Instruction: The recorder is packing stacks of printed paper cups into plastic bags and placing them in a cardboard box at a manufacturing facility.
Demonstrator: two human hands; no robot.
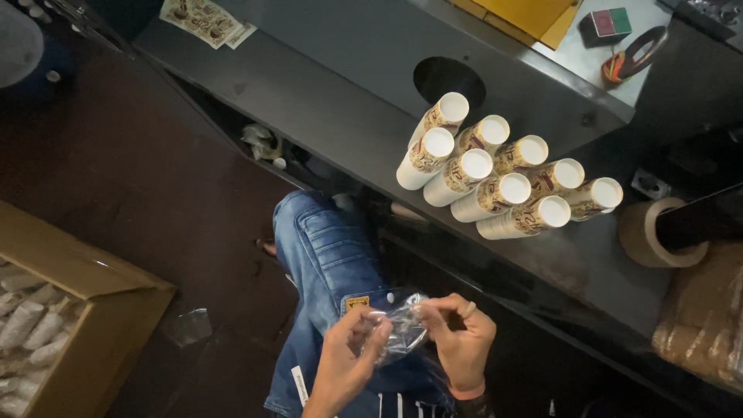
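Note:
My left hand (348, 356) and my right hand (460, 340) both pinch a crumpled clear plastic bag (404, 329) between their fingertips, just above my lap in blue jeans (329, 255). On the dark metal table (348, 85) in front of me stand several stacks of white paper cups with brown and gold print (495, 182), packed close together with their white bottoms facing up. The stacks are well beyond both hands.
A round hole (449, 77) opens in the table behind the cups. A roll of brown tape (654, 232) lies to the right, a brown wrapped bundle (708, 317) below it. An open cardboard box (70, 310) with bagged cups sits on the floor at left.

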